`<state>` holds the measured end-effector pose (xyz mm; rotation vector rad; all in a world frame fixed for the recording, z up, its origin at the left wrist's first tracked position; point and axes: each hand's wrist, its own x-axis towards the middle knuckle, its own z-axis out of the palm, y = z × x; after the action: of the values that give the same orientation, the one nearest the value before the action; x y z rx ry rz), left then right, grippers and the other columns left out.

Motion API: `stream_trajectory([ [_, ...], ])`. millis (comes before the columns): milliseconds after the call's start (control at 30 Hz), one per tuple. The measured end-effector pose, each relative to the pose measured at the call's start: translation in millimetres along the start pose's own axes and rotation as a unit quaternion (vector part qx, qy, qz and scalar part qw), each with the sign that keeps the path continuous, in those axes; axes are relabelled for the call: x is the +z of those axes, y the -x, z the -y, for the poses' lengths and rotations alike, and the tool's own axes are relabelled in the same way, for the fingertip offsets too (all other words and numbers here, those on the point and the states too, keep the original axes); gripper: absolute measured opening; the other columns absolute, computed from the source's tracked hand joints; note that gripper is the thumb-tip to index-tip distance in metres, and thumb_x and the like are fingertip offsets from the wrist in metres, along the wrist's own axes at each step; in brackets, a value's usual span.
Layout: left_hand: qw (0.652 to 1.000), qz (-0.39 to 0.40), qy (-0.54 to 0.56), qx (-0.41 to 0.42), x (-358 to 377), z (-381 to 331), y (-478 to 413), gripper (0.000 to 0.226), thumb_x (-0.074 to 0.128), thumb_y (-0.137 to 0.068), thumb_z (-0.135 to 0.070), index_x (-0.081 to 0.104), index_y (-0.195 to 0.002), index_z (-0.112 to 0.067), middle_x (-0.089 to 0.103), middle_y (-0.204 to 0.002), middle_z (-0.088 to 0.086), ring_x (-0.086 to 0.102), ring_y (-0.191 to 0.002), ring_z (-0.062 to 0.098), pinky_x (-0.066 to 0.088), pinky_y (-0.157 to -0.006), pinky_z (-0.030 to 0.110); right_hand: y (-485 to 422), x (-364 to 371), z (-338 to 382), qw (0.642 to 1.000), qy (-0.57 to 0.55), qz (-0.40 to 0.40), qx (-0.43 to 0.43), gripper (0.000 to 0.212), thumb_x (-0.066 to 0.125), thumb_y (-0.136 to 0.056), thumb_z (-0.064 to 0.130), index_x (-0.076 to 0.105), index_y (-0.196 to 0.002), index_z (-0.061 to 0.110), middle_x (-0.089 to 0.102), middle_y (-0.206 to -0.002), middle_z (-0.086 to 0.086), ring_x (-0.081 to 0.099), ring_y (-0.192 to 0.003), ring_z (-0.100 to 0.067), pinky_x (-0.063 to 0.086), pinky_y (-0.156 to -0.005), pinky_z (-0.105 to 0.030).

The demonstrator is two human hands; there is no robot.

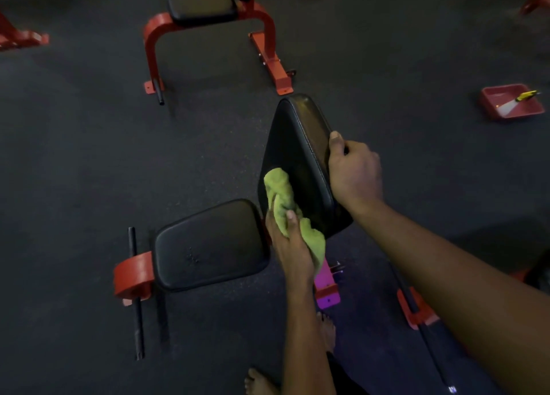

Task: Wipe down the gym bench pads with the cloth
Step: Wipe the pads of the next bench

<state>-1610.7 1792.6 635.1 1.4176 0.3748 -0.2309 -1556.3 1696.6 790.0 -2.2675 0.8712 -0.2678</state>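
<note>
The left hand (293,246) bunches the soft, limp cloth (285,207) against the tilted back pad (300,156). The right hand (354,174) curls its fingers round the pad's firm edge, a good steadying hold.

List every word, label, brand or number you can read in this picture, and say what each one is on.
None: no legible text shows anywhere.
Seat pad: a small cluster of marks near its middle, too faint to tell whether it is lettering.
Backrest pad, green cloth, red bench frames, red tray: no print visible.
</note>
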Motion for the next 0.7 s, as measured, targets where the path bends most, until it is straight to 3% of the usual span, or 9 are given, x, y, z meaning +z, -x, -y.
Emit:
stream_trajectory([
  [67, 0.997, -0.024, 0.073, 0.025, 4, -1, -3, 0.049, 0.056, -0.089, -0.055, 0.052, -0.134, -0.034, 0.058, -0.137, -0.004, 0.054, -0.127, 0.013, 0.041, -0.107, 0.035, 1, 0, 0, 1.0, 0.008, -0.007, -0.001, 0.056, 0.033, -0.103, 0.053, 0.049, -0.062, 0.02, 0.066, -0.082, -0.013, 0.061, -0.083, -0.036, 0.049, -0.073, -0.043],
  [167, 0.996, -0.015, 0.085, -0.032, -1, 20, -36, 0.04, 0.053, -0.094, -0.043, 0.056, -0.132, -0.03, 0.063, -0.131, -0.001, 0.058, -0.122, 0.016, 0.043, -0.107, 0.04, -1, 1, -2, 1.0, 0.019, -0.01, -0.009, 0.056, 0.033, -0.104, 0.052, 0.049, -0.062, 0.019, 0.064, -0.078, -0.009, 0.06, -0.08, -0.033, 0.047, -0.071, -0.041],
  [300, 0.99, -0.023, 0.031, -0.138, -24, 82, -78, 0.048, 0.049, -0.089, -0.056, 0.054, -0.133, -0.037, 0.062, -0.132, 0.0, 0.058, -0.119, 0.02, 0.042, -0.108, 0.046, -4, 1, -4, 1.0, 0.012, -0.012, -0.016, 0.056, 0.033, -0.103, 0.054, 0.051, -0.062, 0.021, 0.065, -0.075, -0.009, 0.062, -0.078, -0.032, 0.051, -0.073, -0.046],
  [400, 0.983, -0.046, -0.044, -0.174, -36, 97, -93, 0.041, 0.039, -0.098, -0.047, 0.048, -0.138, -0.042, 0.056, -0.14, 0.004, 0.054, -0.124, 0.024, 0.04, -0.11, 0.046, -3, 3, -7, 1.0, -0.003, -0.004, -0.022, 0.058, 0.033, -0.103, 0.054, 0.054, -0.062, 0.019, 0.064, -0.071, -0.008, 0.063, -0.073, -0.03, 0.053, -0.071, -0.048],
  [533, 0.997, -0.063, -0.02, -0.029, -19, 29, -77, 0.047, 0.038, -0.101, -0.044, 0.047, -0.143, -0.025, 0.056, -0.138, 0.002, 0.053, -0.127, 0.02, 0.04, -0.11, 0.046, -4, 2, -7, 1.0, -0.017, 0.002, -0.012, 0.057, 0.034, -0.103, 0.055, 0.05, -0.061, 0.019, 0.065, -0.075, -0.013, 0.063, -0.078, -0.034, 0.052, -0.072, -0.048],
  [600, 0.997, -0.043, 0.026, 0.065, -8, -14, -72, 0.053, 0.042, -0.099, -0.051, 0.045, -0.145, -0.025, 0.053, -0.143, -0.001, 0.049, -0.132, 0.016, 0.038, -0.112, 0.047, -2, 1, -6, 1.0, -0.022, 0.005, -0.007, 0.057, 0.035, -0.103, 0.053, 0.05, -0.06, 0.018, 0.064, -0.074, -0.011, 0.061, -0.077, -0.034, 0.049, -0.07, -0.045],
  [700, 0.976, 0.002, 0.012, 0.218, 8, -77, -73, 0.056, 0.044, -0.099, -0.049, 0.037, -0.15, -0.028, 0.042, -0.152, -0.007, 0.036, -0.143, 0.014, 0.031, -0.116, 0.045, -2, -2, -5, 1.0, -0.027, 0.007, -0.005, 0.058, 0.037, -0.104, 0.05, 0.048, -0.058, 0.017, 0.058, -0.066, -0.006, 0.057, -0.071, -0.03, 0.04, -0.065, -0.038],
])
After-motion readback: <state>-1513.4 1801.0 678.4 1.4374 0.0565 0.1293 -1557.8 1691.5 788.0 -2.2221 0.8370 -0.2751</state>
